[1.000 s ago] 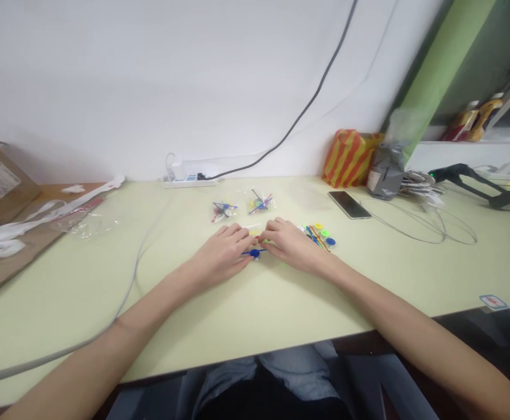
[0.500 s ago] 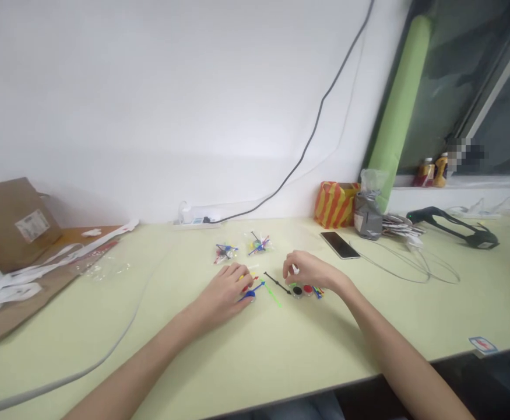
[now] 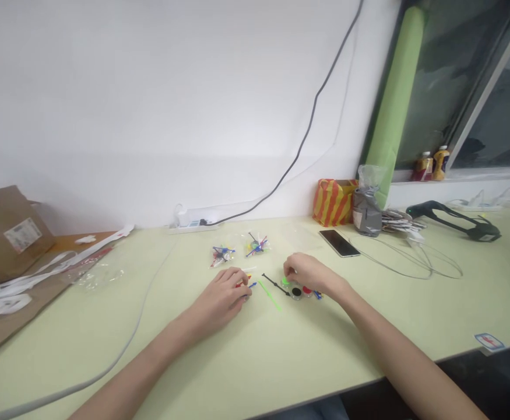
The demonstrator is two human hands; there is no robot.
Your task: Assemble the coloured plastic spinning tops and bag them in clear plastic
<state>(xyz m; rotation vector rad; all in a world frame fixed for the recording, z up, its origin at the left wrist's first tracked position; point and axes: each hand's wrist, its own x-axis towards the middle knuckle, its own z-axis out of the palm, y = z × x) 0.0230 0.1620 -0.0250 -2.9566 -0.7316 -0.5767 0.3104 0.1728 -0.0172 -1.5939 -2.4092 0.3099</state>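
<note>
Curled over small plastic parts, my left hand (image 3: 226, 293) has its thumb and fingers closed on a blue plastic piece (image 3: 253, 285), whose pointed tip sticks out; red and yellow bits show beneath the fingers. My right hand (image 3: 308, 272) is bent down, its fingertips together on a round green disc (image 3: 285, 281). Beside that lie a black disc (image 3: 296, 292) and a red disc (image 3: 307, 290), each with a clear rim. Several blue and yellow pieces (image 3: 318, 295) lie partly under the right wrist. Between the hands are a black stick (image 3: 275, 284) and a bright green stick (image 3: 269, 296).
Two clear bags of coloured parts, a left bag (image 3: 222, 254) and a right bag (image 3: 257, 245), lie behind the hands. A phone (image 3: 339, 242), a striped bag (image 3: 334, 202) and a white cable (image 3: 429, 273) are at right. A grey cable (image 3: 127, 338) crosses the left side.
My left thumb and fingers have drawn together over the blue piece, covering its round part. My right fingertips have shifted slightly, and more of the green disc shows. The view has shifted slightly.
</note>
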